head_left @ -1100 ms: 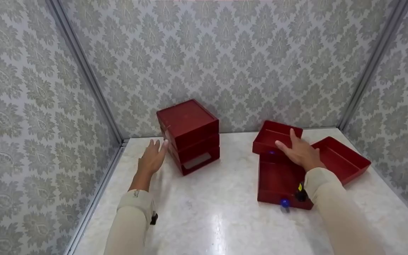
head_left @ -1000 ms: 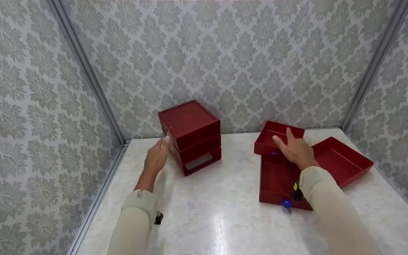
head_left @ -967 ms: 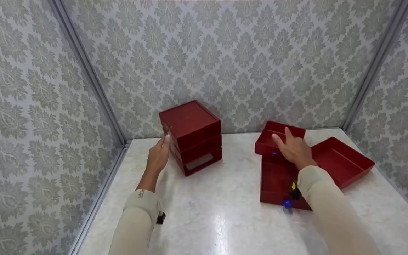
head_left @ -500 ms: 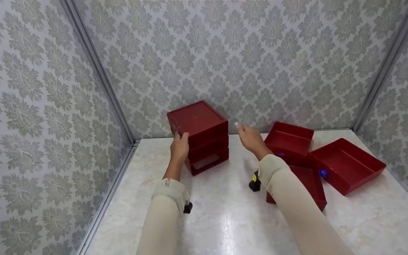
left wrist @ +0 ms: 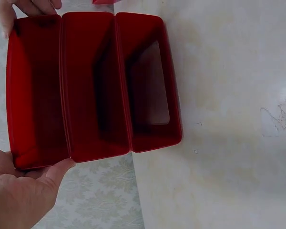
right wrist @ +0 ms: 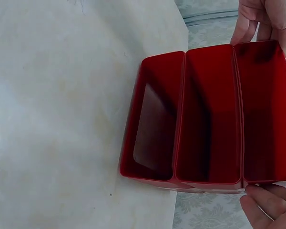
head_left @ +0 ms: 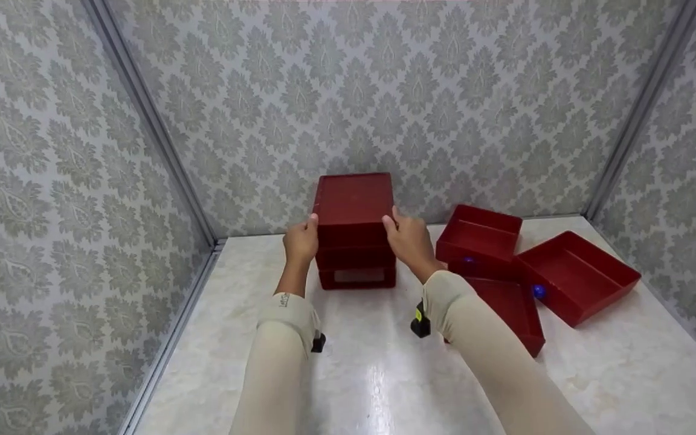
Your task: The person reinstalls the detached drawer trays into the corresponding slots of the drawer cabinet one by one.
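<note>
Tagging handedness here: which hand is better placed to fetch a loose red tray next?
Probably the right hand: it grips the red cabinet on the side nearer the loose trays; the left hand holds the opposite side.

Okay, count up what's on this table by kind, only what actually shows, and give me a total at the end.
Red stack with three open compartments: 1
Loose red trays: 3
Blue knobs in view: 2
Total: 6
</note>
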The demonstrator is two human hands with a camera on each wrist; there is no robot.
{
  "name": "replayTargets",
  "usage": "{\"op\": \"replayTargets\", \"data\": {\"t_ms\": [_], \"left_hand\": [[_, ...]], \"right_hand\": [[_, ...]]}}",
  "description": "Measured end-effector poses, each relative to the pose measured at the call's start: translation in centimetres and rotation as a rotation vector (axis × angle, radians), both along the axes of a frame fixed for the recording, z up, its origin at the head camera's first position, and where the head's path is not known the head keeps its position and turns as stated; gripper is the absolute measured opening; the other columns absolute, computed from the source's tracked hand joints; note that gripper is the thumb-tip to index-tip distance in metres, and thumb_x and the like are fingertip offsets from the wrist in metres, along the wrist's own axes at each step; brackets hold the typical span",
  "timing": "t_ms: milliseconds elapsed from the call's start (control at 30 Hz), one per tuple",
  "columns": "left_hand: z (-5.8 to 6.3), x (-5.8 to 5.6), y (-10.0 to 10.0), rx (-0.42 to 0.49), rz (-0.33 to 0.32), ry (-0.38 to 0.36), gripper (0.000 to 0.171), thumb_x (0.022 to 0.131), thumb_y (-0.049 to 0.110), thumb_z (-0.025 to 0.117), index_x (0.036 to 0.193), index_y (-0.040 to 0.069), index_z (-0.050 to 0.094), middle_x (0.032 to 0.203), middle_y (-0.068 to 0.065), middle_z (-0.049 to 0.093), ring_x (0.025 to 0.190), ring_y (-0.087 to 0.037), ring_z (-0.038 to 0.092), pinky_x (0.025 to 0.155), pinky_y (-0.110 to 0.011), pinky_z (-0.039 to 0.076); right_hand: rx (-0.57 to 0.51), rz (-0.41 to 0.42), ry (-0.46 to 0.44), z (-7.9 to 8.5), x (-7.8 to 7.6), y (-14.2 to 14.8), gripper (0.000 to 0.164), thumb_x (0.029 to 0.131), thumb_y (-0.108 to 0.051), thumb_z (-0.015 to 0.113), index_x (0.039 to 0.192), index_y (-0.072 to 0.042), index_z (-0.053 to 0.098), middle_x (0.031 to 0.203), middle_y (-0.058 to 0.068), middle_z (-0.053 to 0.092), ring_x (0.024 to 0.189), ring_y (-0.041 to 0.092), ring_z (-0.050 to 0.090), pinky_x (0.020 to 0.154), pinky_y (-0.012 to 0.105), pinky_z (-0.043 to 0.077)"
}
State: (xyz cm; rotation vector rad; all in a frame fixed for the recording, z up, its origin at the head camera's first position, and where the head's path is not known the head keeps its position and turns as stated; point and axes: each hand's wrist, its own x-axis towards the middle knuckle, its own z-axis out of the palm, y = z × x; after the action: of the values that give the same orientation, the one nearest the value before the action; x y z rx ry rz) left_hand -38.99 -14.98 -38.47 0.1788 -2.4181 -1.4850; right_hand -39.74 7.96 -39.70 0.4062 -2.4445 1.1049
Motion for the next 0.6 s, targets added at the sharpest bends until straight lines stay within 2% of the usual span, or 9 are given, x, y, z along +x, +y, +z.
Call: {"op": "replayTargets", "data": {"t_ms": [33,67,100,267,367,467,500,533,600], "left_hand": [[-1.2,-1.6,-0.2,-0.039,0.046,0.003,0.054,0.108,0.04,0.048,0.06,0.017,0.037,0.057,0.002,0.033,0.058,-0.016,0.03,0.061,-0.032,0.032],[-2.2,-3.0,-0.2,-0.059,0.093,0.005,0.053,0.109,0.036,0.047,0.061,0.016,0.035,0.058,0.001,0.031,0.059,-0.018,0.029,0.061,-0.034,0.031],[-3.0,-4.0,-0.7,-0.073,0.096,0.004,0.053,0.109,0.037,0.046,0.061,0.017,0.035,0.058,0.001,0.031,0.059,-0.019,0.028,0.06,-0.034,0.03],[-2.8,-4.0,-0.8,-0.082,0.085,0.004,0.052,0.108,0.038,0.047,0.061,0.018,0.034,0.059,0.001,0.032,0.062,-0.019,0.031,0.062,-0.033,0.031],[-2.7,-3.9,-0.7,-0.066,0.084,-0.026,0.052,0.107,0.039,0.048,0.061,0.018,0.034,0.059,0.002,0.031,0.061,-0.018,0.03,0.061,-0.033,0.031],[-2.7,-3.9,-0.7,-0.064,0.076,-0.051,0.052,0.107,0.04,0.048,0.061,0.018,0.034,0.058,0.002,0.032,0.059,-0.017,0.03,0.06,-0.032,0.031],[-2.7,-3.9,-0.7,-0.063,0.074,-0.061,0.053,0.107,0.04,0.048,0.061,0.018,0.034,0.057,0.003,0.032,0.058,-0.017,0.029,0.059,-0.032,0.03],[-2.7,-4.0,-0.7,-0.059,0.072,-0.069,0.053,0.107,0.04,0.048,0.061,0.017,0.034,0.056,0.003,0.031,0.057,-0.017,0.028,0.058,-0.032,0.029],[-2.8,-4.0,-0.8,-0.061,0.077,-0.08,0.054,0.107,0.041,0.048,0.06,0.017,0.035,0.056,0.003,0.032,0.056,-0.016,0.028,0.057,-0.032,0.029]], "right_hand": [[0.02,0.0,-0.003,-1.7,-2.3,0.2,0.053,0.11,-0.032,0.047,0.145,0.008,0.047,0.057,0.011,0.054,0.048,0.008,0.018,0.056,0.034,0.034],[0.027,0.002,-0.011,-2.1,-2.9,0.4,0.052,0.109,-0.032,0.049,0.145,0.005,0.048,0.062,0.012,0.058,0.05,0.009,0.021,0.059,0.035,0.038],[0.037,-0.011,-0.014,-3.0,-4.1,0.4,0.051,0.109,-0.034,0.049,0.146,0.002,0.048,0.066,0.012,0.06,0.052,0.011,0.024,0.063,0.034,0.039],[0.033,-0.027,-0.063,-2.3,-3.8,0.6,0.052,0.108,-0.037,0.05,0.148,-0.004,0.048,0.08,0.02,0.065,0.067,0.022,0.044,0.081,0.042,0.047],[0.034,-0.021,-0.09,-2.2,-3.7,0.8,0.052,0.108,-0.037,0.05,0.149,-0.005,0.047,0.107,0.025,0.071,0.098,0.028,0.066,0.095,0.045,0.051],[0.048,-0.017,-0.121,-2.1,-3.6,1.1,0.053,0.109,-0.038,0.048,0.152,-0.007,0.044,0.126,0.024,0.067,0.117,0.03,0.064,0.101,0.047,0.049],[0.054,-0.009,-0.13,-2.1,-3.6,1.2,0.053,0.109,-0.037,0.047,0.153,-0.007,0.042,0.134,0.023,0.063,0.113,0.034,0.065,0.102,0.047,0.048],[0.067,0.001,-0.139,-2.1,-3.5,1.3,0.053,0.11,-0.037,0.046,0.154,-0.008,0.04,0.13,0.024,0.065,0.114,0.033,0.064,0.103,0.046,0.048],[0.109,0.028,-0.161,-1.9,-3.0,1.6,0.057,0.111,-0.04,0.042,0.157,-0.008,0.034,0.112,0.025,0.068,0.091,0.03,0.061,0.096,0.045,0.047]]}}
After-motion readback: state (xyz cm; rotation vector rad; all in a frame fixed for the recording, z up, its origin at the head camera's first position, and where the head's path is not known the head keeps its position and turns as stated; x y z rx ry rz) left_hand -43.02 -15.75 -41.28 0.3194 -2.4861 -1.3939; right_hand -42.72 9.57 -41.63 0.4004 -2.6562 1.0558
